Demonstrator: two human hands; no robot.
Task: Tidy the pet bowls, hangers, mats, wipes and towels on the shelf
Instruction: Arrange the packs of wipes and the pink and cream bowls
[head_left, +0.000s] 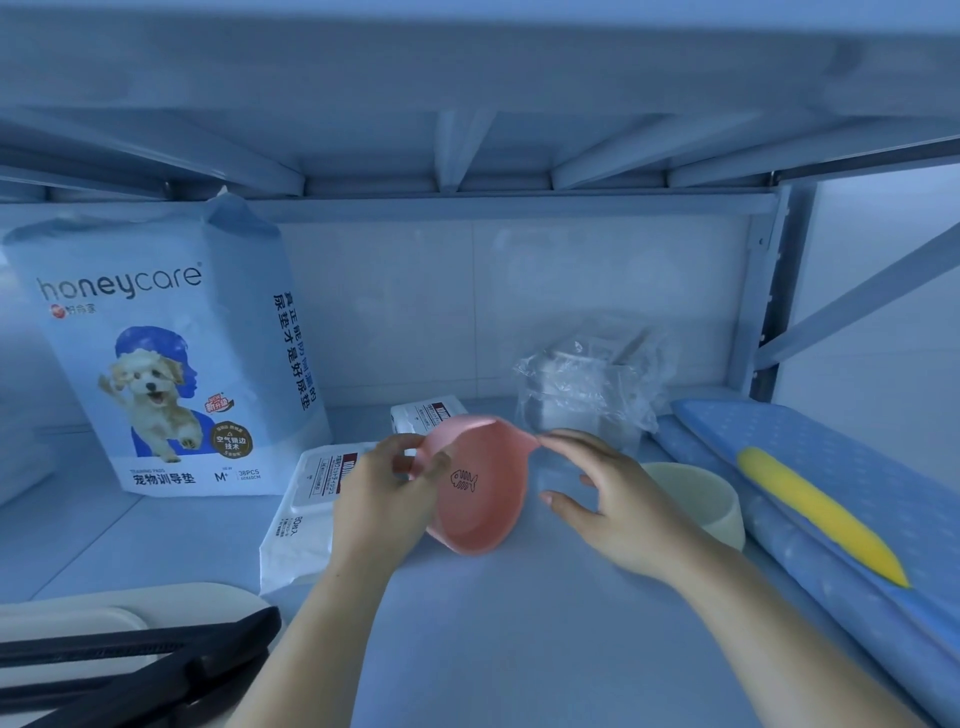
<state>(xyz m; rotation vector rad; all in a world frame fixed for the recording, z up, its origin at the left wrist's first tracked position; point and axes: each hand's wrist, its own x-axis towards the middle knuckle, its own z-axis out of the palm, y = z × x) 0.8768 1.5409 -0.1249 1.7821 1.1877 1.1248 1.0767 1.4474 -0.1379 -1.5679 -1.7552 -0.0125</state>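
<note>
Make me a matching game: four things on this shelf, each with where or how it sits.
1. pink plastic bowl with fish-bone drawing
2. cream round bowl
3. pale-blue bag of pet pads
4. black hangers

A. upright, back left
B. lying, near left corner
C. tilted, held by the left hand
D. resting beside the blue dotted mat

Pairs: 1-C, 2-D, 3-A, 4-B

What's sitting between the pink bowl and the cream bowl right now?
Only the right hand, fingers spread, over bare shelf, lies between the pink bowl and the cream bowl, in the head view.
</note>
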